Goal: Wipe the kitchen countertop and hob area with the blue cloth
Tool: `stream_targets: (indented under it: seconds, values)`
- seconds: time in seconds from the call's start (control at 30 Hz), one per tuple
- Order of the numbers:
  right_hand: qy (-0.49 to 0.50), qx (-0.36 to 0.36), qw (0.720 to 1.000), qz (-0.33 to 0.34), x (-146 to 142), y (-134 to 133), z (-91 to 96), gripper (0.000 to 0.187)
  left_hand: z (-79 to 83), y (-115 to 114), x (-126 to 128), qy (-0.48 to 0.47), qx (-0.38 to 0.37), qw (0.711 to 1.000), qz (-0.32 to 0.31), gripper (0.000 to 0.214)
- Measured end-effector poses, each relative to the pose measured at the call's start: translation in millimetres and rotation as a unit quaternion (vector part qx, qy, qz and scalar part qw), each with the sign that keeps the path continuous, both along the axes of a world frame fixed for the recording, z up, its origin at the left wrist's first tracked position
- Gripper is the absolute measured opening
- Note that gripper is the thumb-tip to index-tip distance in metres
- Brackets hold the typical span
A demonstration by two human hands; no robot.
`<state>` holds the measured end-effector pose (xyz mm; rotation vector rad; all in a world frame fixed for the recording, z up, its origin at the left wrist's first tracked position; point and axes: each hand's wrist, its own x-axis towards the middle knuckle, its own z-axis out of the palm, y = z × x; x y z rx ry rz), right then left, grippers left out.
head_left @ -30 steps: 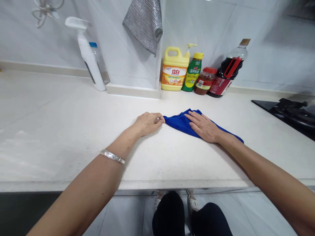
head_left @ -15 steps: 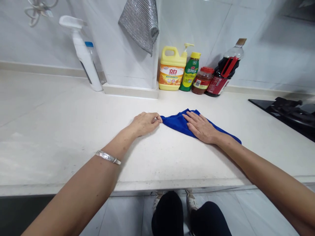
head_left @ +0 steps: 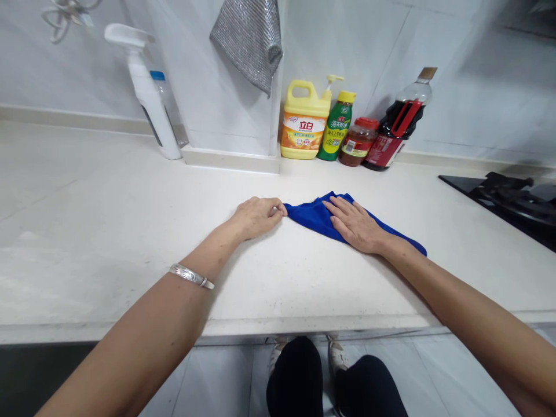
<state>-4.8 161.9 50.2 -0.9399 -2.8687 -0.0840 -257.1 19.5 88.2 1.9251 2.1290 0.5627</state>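
Observation:
A blue cloth [head_left: 313,216] lies folded on the white counter [head_left: 130,220], its left end narrowed to a point. My left hand [head_left: 256,216] is closed, pinching that left corner between thumb and fingers. My right hand [head_left: 355,225] lies flat on the middle of the cloth with fingers stretched out, pressing it down. The cloth's right end shows behind my right wrist. A silver bracelet sits on my left forearm.
Against the back wall stand a yellow detergent jug [head_left: 304,123], a green bottle [head_left: 336,127], a red-lidded jar [head_left: 357,143] and a dark sauce bottle [head_left: 398,128]. A white spray bottle [head_left: 147,92] stands left. A grey cloth [head_left: 252,40] hangs above. A black stove [head_left: 508,200] is at right.
Hands and cloth keep the same pose; only the view has shifted slightly.

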Motion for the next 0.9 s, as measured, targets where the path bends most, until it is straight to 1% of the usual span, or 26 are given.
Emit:
stream_targets:
  seconds: [0.37, 0.53, 0.63, 0.73, 0.9]
  values:
    - [0.005, -0.008, 1.0, -0.001, -2.4, -1.0, 2.9, 0.062, -0.2, 2.7, -1.5, 0.013, -0.004, 1.0, 0.006, 0.031]
    - [0.014, -0.008, 1.0, 0.0, -6.2, 5.3, 5.7, 0.061, -1.6, 3.4, -2.8, 0.015, 0.001, 1.0, 0.007, 0.03]
    - [0.018, -0.017, 1.0, -0.019, -10.1, 14.0, 7.3, 0.06, -2.1, 3.6, -3.7, 0.012, -0.001, 1.0, 0.014, 0.03]
    - [0.017, -0.031, 0.998, -0.05, -12.1, 23.4, 8.8, 0.06, -1.7, 3.3, -4.8, 0.001, 0.005, 1.0, 0.006, 0.03]
    - [0.026, -0.032, 0.995, -0.088, -7.3, 37.2, 9.0, 0.06, -0.4, 1.6, -4.8, 0.0, 0.002, 1.0, -0.003, 0.032]
